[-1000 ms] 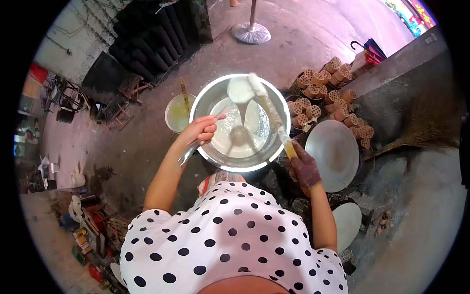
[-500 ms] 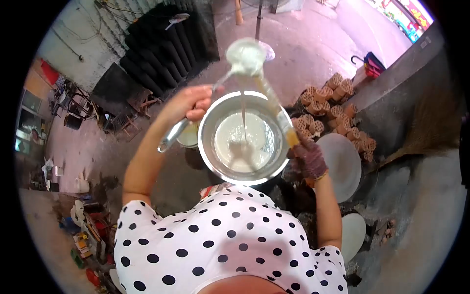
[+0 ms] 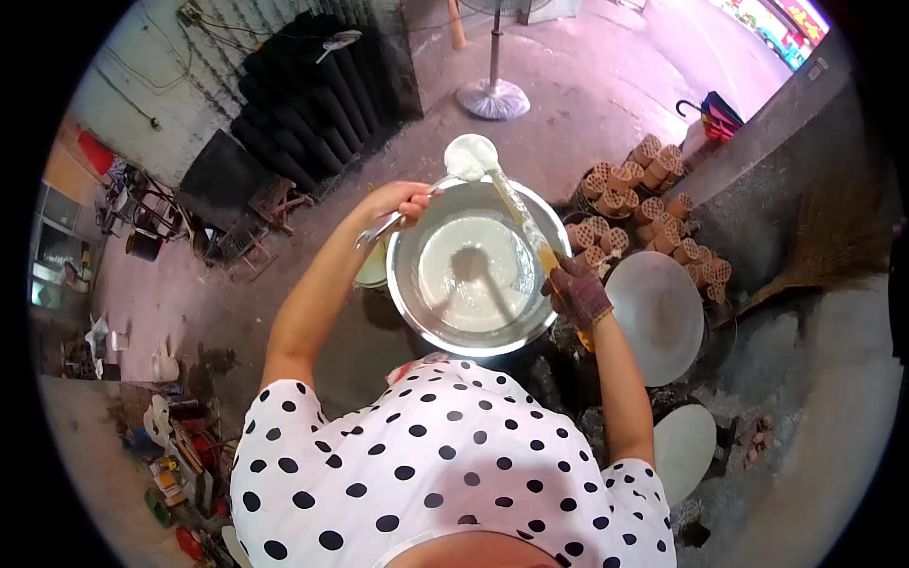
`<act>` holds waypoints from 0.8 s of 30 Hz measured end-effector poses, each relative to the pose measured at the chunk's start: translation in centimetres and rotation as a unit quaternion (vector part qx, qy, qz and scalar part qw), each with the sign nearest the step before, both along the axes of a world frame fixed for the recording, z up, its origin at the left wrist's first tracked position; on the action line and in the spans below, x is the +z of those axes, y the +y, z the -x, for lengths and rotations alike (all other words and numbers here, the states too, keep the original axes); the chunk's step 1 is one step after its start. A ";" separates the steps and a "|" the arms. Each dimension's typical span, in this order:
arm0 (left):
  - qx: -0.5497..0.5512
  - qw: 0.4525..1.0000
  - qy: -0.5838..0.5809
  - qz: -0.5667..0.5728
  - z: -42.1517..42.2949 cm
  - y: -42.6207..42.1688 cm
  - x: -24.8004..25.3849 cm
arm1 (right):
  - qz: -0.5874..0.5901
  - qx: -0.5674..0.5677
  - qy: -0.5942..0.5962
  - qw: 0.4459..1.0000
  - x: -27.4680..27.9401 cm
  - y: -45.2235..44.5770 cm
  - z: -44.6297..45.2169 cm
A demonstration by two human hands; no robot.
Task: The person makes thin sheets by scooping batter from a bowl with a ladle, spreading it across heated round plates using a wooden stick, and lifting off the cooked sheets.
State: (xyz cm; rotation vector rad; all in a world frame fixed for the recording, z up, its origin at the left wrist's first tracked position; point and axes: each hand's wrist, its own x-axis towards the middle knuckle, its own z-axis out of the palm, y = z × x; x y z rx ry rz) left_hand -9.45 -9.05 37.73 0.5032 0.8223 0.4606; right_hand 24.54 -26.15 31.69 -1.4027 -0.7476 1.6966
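My left hand (image 3: 398, 201) is closed round the metal handle of a ladle (image 3: 471, 154), whose bowl is coated with white batter. The ladle's bowl is above the far rim of a wide metal basin (image 3: 396, 293). White, runny batter (image 3: 440, 284) lies in the basin, with a shadow across it. My right hand (image 3: 578, 292), in a dark purplish glove, grips a flat wooden stick (image 3: 519, 214). Its far end, smeared with white, meets the edge of the ladle's bowl; whether they press together I cannot tell.
Perforated, clay-coloured cylinders (image 3: 653, 222) are stacked at the right, beside a large round pale lid (image 3: 655, 317). A straw broom (image 3: 819, 246) leans further right. A fan stand (image 3: 493, 98) is ahead. Dark cylinders (image 3: 303, 104) line the left wall. A pale bucket (image 3: 372, 265) is left of the basin.
The ladle and the stick's tip have come down nearer the basin. The thin stream of batter falling earlier no longer shows. Both hands have kept their holds.
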 end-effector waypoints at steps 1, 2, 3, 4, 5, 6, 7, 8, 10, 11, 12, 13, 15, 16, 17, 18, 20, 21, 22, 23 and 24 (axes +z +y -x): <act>-0.015 0.999 -0.034 -0.022 0.4 -1.1 -0.2 | 0.009 -0.003 0.000 1.000 -1.0 -0.5 -0.9; -0.006 0.997 -0.018 -0.075 0.8 -2.9 0.3 | -0.276 0.051 -0.246 0.928 -2.4 -0.9 -2.2; 0.003 0.991 -0.005 -0.131 1.0 -4.3 0.5 | -0.258 0.051 -0.234 0.936 -1.1 -1.8 -1.9; 0.008 0.988 0.026 -0.152 1.1 -5.0 -0.4 | -0.239 0.050 -0.223 0.944 0.2 -2.7 -1.6; 0.012 0.984 0.055 -0.171 1.1 -5.4 -1.9 | -0.220 0.048 -0.211 0.951 1.5 -3.6 -1.2; -0.005 0.982 0.106 -0.155 1.0 -4.7 -4.3 | -0.095 0.023 -0.104 0.990 2.3 -3.8 -0.6; -0.007 0.984 0.105 -0.143 0.7 -4.0 -7.1 | 0.033 -0.005 0.008 0.999 2.3 -4.0 0.2; -0.014 0.993 0.103 -0.054 0.1 -3.1 -9.8 | 0.053 0.001 -0.055 0.997 1.1 -3.8 1.2; -0.006 0.992 0.089 0.087 -1.6 -2.7 -11.2 | 0.076 0.018 -0.071 0.994 -3.4 -4.1 1.1; -0.011 0.992 0.088 0.085 -1.8 -3.0 -10.9 | 0.094 0.037 -0.086 0.991 -4.4 -3.9 1.0; -0.016 0.996 0.069 0.045 -1.7 -3.5 -10.4 | 0.090 0.021 -0.043 0.995 -5.1 -4.3 0.4; -0.018 0.999 0.050 0.007 -1.5 -4.0 -9.8 | 0.090 0.019 -0.044 0.995 -4.9 -4.7 -0.3; -0.021 0.997 0.059 -0.038 -1.4 -4.7 -5.4 | 0.031 0.041 -0.114 0.992 -0.3 -5.1 -0.8; -0.033 0.992 0.083 -0.095 -1.4 -5.4 -1.7 | 0.045 0.044 -0.117 0.991 3.5 -4.9 -0.7; -0.043 0.981 0.108 -0.153 -1.3 -5.9 1.7 | 0.037 0.046 -0.119 0.991 3.6 -4.9 -1.4; -0.042 0.977 0.102 -0.180 -0.9 -5.9 3.8 | -0.049 0.034 -0.174 0.983 3.5 -5.2 -2.5; -0.040 0.966 0.110 -0.231 -0.9 -7.0 9.9 | -0.141 0.021 -0.227 0.963 5.0 -5.1 -3.2; -0.014 0.958 0.118 -0.260 -0.8 -7.3 11.4 | -0.153 -0.010 -0.216 0.964 7.5 -5.2 -3.0; -0.009 0.950 0.111 -0.291 -0.5 -7.2 12.2 | -0.161 -0.026 -0.209 0.964 8.7 -5.3 -2.6; -0.004 0.942 0.104 -0.321 -0.1 -6.8 12.7 | -0.169 -0.042 -0.203 0.964 9.9 -5.4 -2.3; -0.009 0.933 0.114 -0.341 0.3 -6.0 12.5 | -0.182 -0.065 -0.115 0.974 10.4 -5.3 -1.6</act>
